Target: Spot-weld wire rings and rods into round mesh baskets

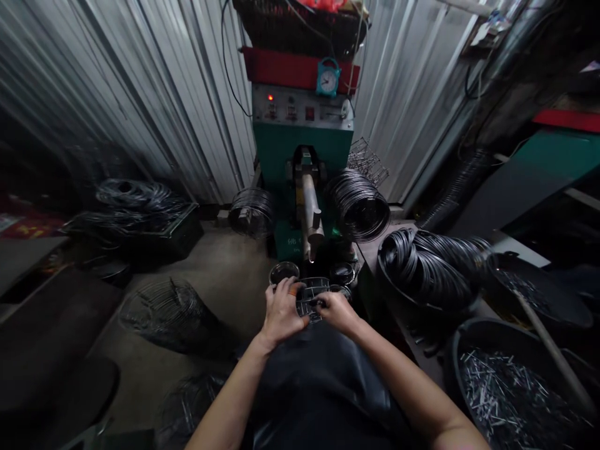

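A small wire cage point(314, 289) of thin metal rods and rings is in front of me, just below the tip of a machine's metal arm point(311, 206). My left hand point(282, 309) grips the cage's left side, fingers over the top and thumb underneath. An orange band point(294, 289) shows on one of its fingers. At the cage's right side, my right hand point(340, 310) is closed in a pinch. A small dark bit shows at its fingertips, too small to name. The cage's underside is partly hidden by my hands.
The green machine point(276, 150) carries a teal clock point(327, 78) and a lit red lamp point(270, 97). Wire coils point(359, 206) flank it. To the right stand a tub of wire rings point(422, 269) and a tub of short rods point(506, 387). A wire basket point(169, 315) lies left.
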The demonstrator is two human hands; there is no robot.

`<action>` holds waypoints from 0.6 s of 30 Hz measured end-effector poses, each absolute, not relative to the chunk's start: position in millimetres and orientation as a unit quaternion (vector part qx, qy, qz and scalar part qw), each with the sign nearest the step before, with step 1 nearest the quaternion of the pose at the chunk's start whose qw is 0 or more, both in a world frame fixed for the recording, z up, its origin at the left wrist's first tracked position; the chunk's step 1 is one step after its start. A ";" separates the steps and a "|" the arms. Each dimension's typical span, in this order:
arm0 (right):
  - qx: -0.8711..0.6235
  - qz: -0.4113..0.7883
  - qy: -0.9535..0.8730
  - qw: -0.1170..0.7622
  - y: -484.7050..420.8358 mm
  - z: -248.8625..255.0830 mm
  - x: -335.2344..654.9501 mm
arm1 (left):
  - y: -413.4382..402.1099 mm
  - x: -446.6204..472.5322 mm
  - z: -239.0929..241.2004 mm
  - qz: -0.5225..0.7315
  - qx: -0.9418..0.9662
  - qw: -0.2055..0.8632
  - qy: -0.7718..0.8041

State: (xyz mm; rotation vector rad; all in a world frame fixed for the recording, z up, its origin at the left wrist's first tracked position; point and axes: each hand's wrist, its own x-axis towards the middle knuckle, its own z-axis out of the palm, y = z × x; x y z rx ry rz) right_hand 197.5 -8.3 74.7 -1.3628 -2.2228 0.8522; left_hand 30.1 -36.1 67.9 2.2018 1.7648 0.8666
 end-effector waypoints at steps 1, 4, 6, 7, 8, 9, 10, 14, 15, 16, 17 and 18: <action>-0.485 0.259 -0.811 0.200 -11.8 72.1 197.4 | -36.2 31.0 69.8 0.295 0.740 0.095 0.597; -0.445 0.202 -0.851 0.192 -19.7 68.9 201.2 | -36.2 30.3 72.6 0.301 0.736 0.105 0.598; -0.410 0.205 -0.870 0.181 -21.7 70.2 205.7 | -35.4 28.3 72.7 0.303 0.734 0.118 0.596; -0.399 0.205 -0.877 0.172 -21.8 71.4 207.8 | -34.5 27.3 72.3 0.304 0.732 0.126 0.596; -0.396 0.202 -0.881 0.160 -21.4 72.7 209.5 | -33.4 26.4 71.4 0.306 0.731 0.134 0.595; -0.397 0.196 -0.885 0.146 -20.6 73.7 210.8 | -31.9 25.7 70.2 0.308 0.730 0.142 0.593; -0.399 0.190 -0.887 0.133 -19.6 74.3 211.6 | -30.1 25.2 68.7 0.308 0.730 0.148 0.592; -0.399 0.180 -0.891 0.117 -13.8 70.9 211.1 | -21.7 24.6 61.7 0.311 0.734 0.157 0.584; -0.399 0.180 -0.890 0.125 -12.1 68.8 210.5 | -19.3 24.4 60.3 0.313 0.735 0.157 0.580; -0.397 0.181 -0.889 0.135 -10.2 66.6 209.9 | -16.9 24.0 59.0 0.315 0.737 0.157 0.577; -0.394 0.183 -0.889 0.147 -8.2 64.3 209.4 | -14.4 23.4 57.8 0.317 0.738 0.158 0.574; -0.390 0.185 -0.888 0.158 -5.9 62.3 208.9 | -11.7 22.6 56.7 0.318 0.739 0.159 0.572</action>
